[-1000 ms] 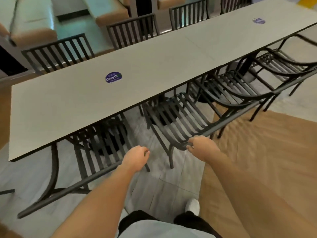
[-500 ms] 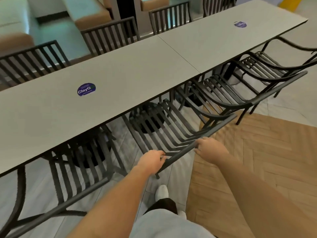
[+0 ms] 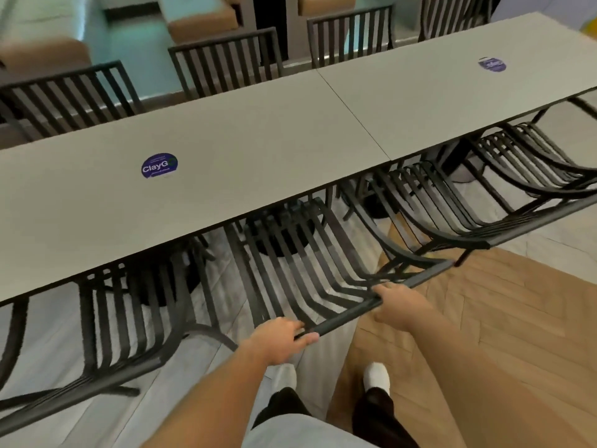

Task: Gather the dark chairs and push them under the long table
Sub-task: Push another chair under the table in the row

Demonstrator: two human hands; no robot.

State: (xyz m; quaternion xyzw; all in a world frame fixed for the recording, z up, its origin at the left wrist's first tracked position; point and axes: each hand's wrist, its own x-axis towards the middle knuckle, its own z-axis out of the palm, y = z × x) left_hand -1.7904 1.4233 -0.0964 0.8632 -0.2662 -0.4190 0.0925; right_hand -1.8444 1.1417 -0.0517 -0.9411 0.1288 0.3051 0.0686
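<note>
Both of your hands are on the top rail of the dark slatted chair (image 3: 310, 279) right in front of you: your left hand (image 3: 277, 341) has its fingers curled over the rail near its left end, and your right hand (image 3: 399, 305) is closed around it further along to the right. The chair's seat sits partly under the near edge of the long table (image 3: 258, 124), its back tilted toward you. Just to its left, another dark chair (image 3: 129, 321) is tucked in the same way, and to the right two more chairs (image 3: 468, 202) line the same edge, seats under the tabletop. Across the table, more dark chair backs (image 3: 226, 63) stand along the far side. A round blue ClayGo sticker (image 3: 159, 165) sits on the tabletop, a second sticker (image 3: 491, 64) further right. Your white shoes (image 3: 376, 376) stand where grey tile meets wood floor.
</note>
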